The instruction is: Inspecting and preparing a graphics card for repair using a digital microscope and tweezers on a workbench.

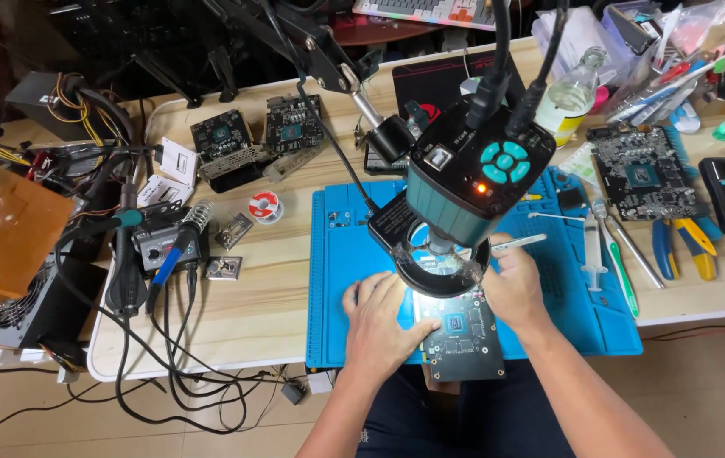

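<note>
**Board under the scope, tweezers poised**

While the ring light glows over the blue mat [337, 254], the dark circuit board [464, 335] lies at the mat's near edge, its near end hanging just past the edge of the desk [252, 280], with the square chip in its middle lit up. Left hand [382, 326] is spread flat, fingers open, pressing on the board's left side and the mat, gripping nothing. Right hand [513, 288] is closed around a pair of metal tweezers [519, 243], whose free end sticks out to the far right; the working tips are hidden behind the microscope head [468, 182], so whether they touch the board cannot be told.

As for progress: the board is placed and steadied under the lens, and the tool is in hand. No part shows lifted off the board, and the soldering iron [177, 250] sits in its stand on the left, well apart. A syringe [591, 250] and pliers [685, 246] lie unused on the right. By my judgement this is early, inspection-stage work, with the fine handling left to do.
</note>
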